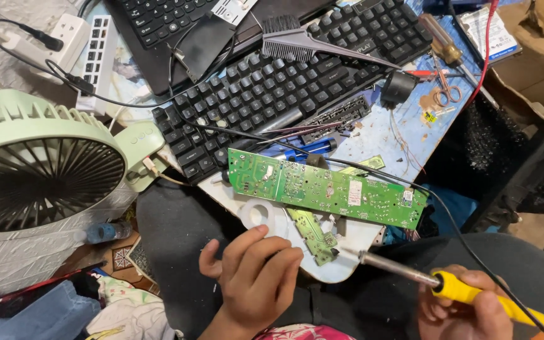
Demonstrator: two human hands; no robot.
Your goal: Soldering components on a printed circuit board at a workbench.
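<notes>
Two hands show along the bottom edge of the frame. The right hand [467,308], at lower right, has its grip closed around the yellow handle of a soldering iron [432,280], whose metal shaft points up and left toward the centre. The tip ends just beside a small green circuit strip [313,234] lying on a white board [341,267] at lower centre. The left hand [256,280], at bottom centre, has its fingers curled loosely inward and holds nothing; its fingertips sit near the strip's left side, and whether they touch the board I cannot tell. Just above the strip, across the middle of the frame, lies a long green circuit board [325,189], slightly tilted, well above both hands. A black cord [454,226] runs from the iron up over this board. Behind it, in the upper centre, a black keyboard [284,88] lies with a brush [303,41] on top. A pale green fan [45,167] fills the left side.
</notes>
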